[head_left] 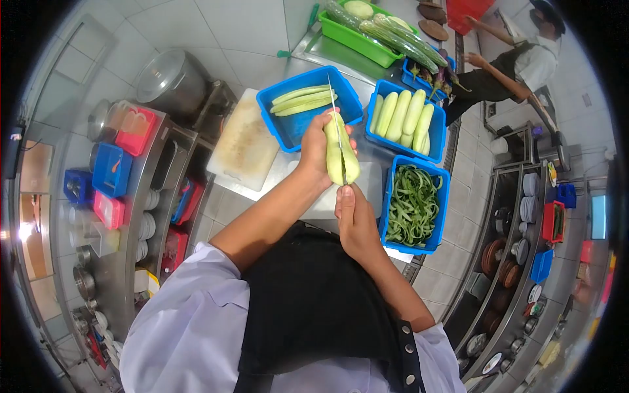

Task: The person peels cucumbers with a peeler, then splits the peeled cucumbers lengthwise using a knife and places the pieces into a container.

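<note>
My left hand (317, 145) is wrapped round a pale green peeled vegetable (334, 147), held upright in the middle of the view. A knife (333, 98) lies lengthwise in a slit down the vegetable, its blade tip pointing away from me. My right hand (354, 213) is closed round the knife's handle end at the near end of the vegetable. Beyond my left hand, long cut pieces (301, 99) rest in a blue tub (285, 134). To the right, whole peeled vegetables (400, 116) fill a second blue tub (440, 141).
A white cutting board (246, 141) lies at left. Green peelings (413, 203) fill a blue tub (445, 219) at right. A green crate (360, 44) of vegetables stands behind, near eggplants (440, 78). Another person (517, 65) is at the upper right. Shelves (147, 170) stand left.
</note>
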### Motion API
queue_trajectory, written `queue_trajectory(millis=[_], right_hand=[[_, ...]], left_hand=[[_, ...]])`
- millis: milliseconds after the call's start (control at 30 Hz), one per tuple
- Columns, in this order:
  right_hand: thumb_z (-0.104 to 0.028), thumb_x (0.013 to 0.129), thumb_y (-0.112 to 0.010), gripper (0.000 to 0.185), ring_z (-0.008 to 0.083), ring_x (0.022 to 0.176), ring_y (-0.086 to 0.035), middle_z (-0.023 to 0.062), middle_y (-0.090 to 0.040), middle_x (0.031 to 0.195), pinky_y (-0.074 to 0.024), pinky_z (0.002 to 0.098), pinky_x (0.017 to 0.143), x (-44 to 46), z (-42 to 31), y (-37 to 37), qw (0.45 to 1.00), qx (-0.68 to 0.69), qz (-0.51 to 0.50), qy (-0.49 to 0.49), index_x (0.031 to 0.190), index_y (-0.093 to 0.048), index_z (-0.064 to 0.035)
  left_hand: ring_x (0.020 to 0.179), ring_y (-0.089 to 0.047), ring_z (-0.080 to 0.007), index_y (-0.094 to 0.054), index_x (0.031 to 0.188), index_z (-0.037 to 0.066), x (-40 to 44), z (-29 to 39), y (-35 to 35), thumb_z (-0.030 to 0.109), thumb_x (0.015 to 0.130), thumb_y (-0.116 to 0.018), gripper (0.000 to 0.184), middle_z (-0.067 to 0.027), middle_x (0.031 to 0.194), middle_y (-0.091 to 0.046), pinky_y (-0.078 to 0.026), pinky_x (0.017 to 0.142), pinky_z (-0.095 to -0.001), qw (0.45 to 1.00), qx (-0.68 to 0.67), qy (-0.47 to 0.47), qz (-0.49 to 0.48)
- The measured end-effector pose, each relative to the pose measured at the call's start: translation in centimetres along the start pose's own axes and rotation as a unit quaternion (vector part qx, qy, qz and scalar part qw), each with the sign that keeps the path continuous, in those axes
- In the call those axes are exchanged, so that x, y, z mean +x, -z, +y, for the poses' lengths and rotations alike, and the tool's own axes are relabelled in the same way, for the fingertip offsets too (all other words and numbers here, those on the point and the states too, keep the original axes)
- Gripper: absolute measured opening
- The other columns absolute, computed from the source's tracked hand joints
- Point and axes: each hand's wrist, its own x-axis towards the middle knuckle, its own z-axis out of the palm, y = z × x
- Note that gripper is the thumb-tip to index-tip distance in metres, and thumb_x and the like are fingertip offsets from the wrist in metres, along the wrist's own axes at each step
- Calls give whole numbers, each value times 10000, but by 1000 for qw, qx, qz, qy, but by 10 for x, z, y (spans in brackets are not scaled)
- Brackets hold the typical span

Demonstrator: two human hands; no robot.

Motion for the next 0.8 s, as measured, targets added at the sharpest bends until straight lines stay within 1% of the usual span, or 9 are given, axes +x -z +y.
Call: queue_trajectory(millis=[100,200,300,367,500,567,667,733,800], right_hand=[[-248,1111,-358,352,428,640,-554,232,-541,690,-405,484,625,1,-2,0,1000,-7,3,12,943,-495,30],[-244,1108,-364,344,450,653,-554,243,-541,697,-400,491,626,1,0,-1,1000,-18,4,16,950,-495,32],[-241,1104,-371,334,469,666,-548,253,-538,704,-395,498,625,3,5,-3,999,-29,10,20,958,-495,33],[-238,1102,-375,328,476,672,-545,258,-537,709,-392,501,625,3,8,-3,999,-30,14,21,962,-495,33],[-232,1099,-375,316,482,683,-550,261,-544,716,-395,503,627,2,10,-2,999,-39,5,25,963,-494,28],[-229,1099,-374,312,481,683,-551,260,-546,716,-398,501,629,0,6,-1,999,-39,-4,24,964,-493,26],[-223,1098,-375,301,472,668,-549,251,-540,702,-405,492,624,-12,2,1,999,-48,-5,17,968,-494,21],[-268,1122,-322,376,228,598,-492,107,-497,673,-393,378,588,-20,7,-1,998,-66,-15,11,905,-480,-5],[-271,1123,-322,377,226,594,-496,106,-498,669,-396,376,585,-20,8,-2,998,-65,-19,5,906,-480,-6]], left_hand=[[652,-600,-245,-476,1277,167,-2,1,0,341,970,-490,353,-104,882,-594,-526,598,-416,1000,9,-7,9],[671,-565,-241,-468,1318,156,-11,2,-4,306,1008,-443,345,-114,888,-599,-495,640,-387,1000,9,-14,14],[672,-566,-245,-476,1304,147,-14,0,-4,301,1001,-447,341,-118,883,-602,-498,642,-388,1000,-5,5,20],[670,-565,-259,-485,1290,138,-16,0,-5,291,994,-455,334,-125,869,-605,-498,641,-392,998,9,11,66],[664,-563,-272,-491,1276,125,-12,-3,7,276,990,-461,324,-130,840,-604,-499,637,-398,998,-1,24,63],[662,-560,-277,-501,1264,114,-12,-2,5,280,991,-465,321,-135,821,-605,-499,629,-405,997,-31,37,64],[664,-559,-271,-511,1250,111,-12,3,4,278,998,-460,307,-134,819,-610,-499,629,-408,999,-4,19,48],[666,-560,-270,-514,1249,110,-10,16,5,276,1002,-457,303,-132,822,-612,-501,632,-406,999,-12,7,51],[673,-564,-262,-516,1252,112,-11,25,2,273,1011,-448,298,-127,828,-615,-507,646,-395,999,-2,-3,48]])
